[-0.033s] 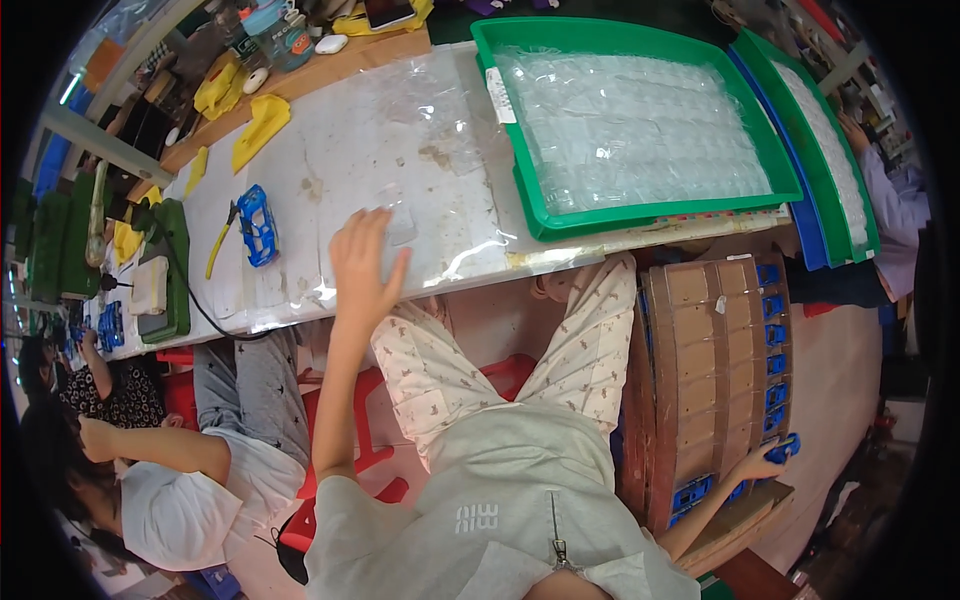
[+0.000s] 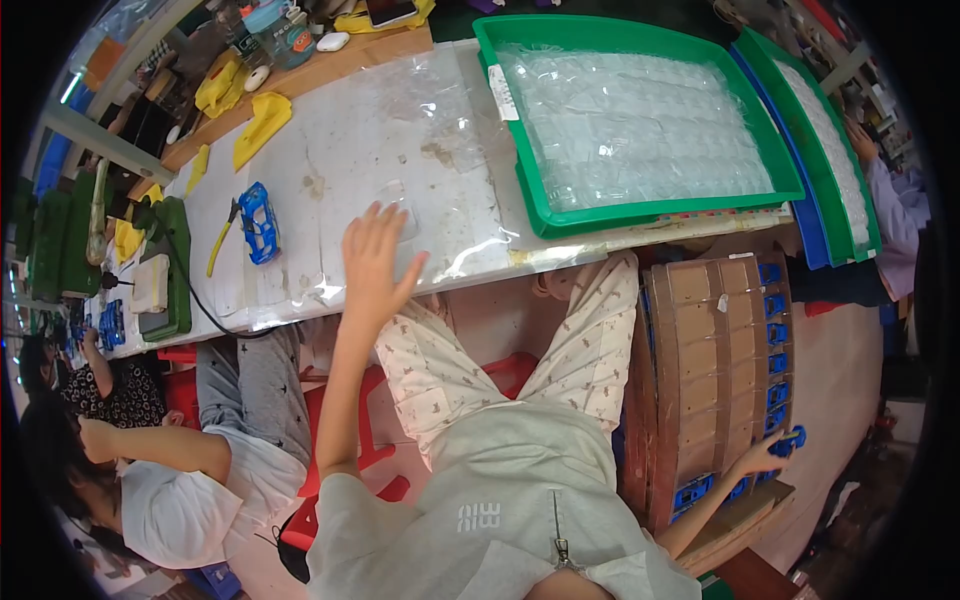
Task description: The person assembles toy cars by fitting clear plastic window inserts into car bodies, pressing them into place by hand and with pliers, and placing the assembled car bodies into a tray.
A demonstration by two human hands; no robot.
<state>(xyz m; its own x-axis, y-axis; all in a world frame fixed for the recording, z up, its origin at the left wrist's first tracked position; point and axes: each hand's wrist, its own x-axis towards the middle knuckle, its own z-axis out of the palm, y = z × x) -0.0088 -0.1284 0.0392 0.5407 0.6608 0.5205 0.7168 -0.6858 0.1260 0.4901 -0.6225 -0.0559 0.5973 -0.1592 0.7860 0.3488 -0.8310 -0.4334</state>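
My left hand (image 2: 378,268) is over the white table (image 2: 330,225) near its front edge, fingers spread, with nothing in it. Just beyond its fingertips lies a small clear plastic piece (image 2: 404,212). Low at my right side, my right hand (image 2: 760,458) is closed on a blue toy car shell (image 2: 792,441). That hand is beside the outer edge of a brown compartment tray (image 2: 697,345), where more blue car shells (image 2: 775,333) sit in a column. On the table to the left rest another blue car shell (image 2: 259,224) and yellow-handled cutters (image 2: 221,246).
A large green bin (image 2: 545,215) full of clear plastic parts stands at the back right, beside another green bin (image 2: 868,250). Yellow cloths (image 2: 262,128) and bottles (image 2: 282,40) are at the back left. A co-worker (image 2: 190,500) sits close on my left, near a green machine (image 2: 176,265).
My left hand has shifted slightly right and toward me, away from the clear piece. My right hand has moved a little upward with the blue car shell.
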